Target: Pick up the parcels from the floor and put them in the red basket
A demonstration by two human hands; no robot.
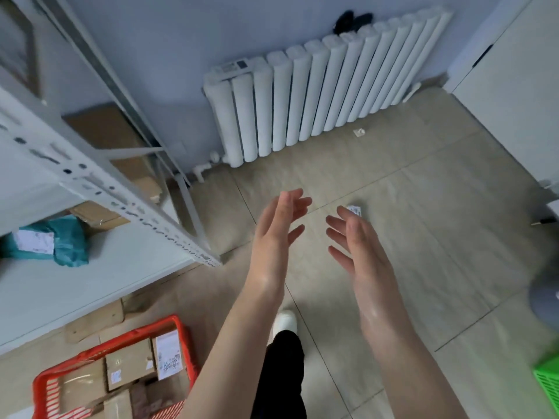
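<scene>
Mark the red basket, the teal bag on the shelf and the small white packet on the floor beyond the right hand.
red basket (pixel 130 335): head view, far rim.
teal bag (pixel 68 237): head view, wrapping right of its label.
white packet (pixel 354 210): head view, its printed top.

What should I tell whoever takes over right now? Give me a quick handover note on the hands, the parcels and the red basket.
Left hand: open, holds nothing. Right hand: open, holds nothing. Both are raised over the floor, palms facing each other.
Red basket: on the floor at lower left, beside the shelf.
Done: several cardboard parcels are in the basket.
Left: one small labelled parcel lies on the floor just beyond the right fingertips; it goes in the basket. A white item near the radiator is too small to identify.
</scene>
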